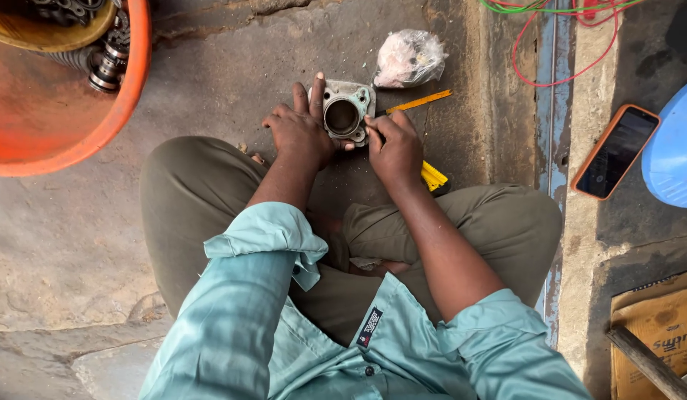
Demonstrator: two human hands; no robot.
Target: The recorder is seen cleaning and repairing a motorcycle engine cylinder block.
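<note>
A grey metal engine cylinder block (345, 112) with a round bore lies on the concrete floor in front of my crossed legs. My left hand (300, 127) grips its left side, thumb and fingers around the edge. My right hand (394, 147) presses a yellow-handled blade tool (417, 101) against the block's right edge, fingers closed on it. A second yellow piece (433, 176) shows beside my right wrist.
An orange tub (77, 126) with metal engine parts stands at the top left. A plastic bag (408, 58) lies beyond the block. Red and green wires (565, 30), a phone in an orange case (616, 151), a blue object (675, 148) and a cardboard box (658, 326) are at the right.
</note>
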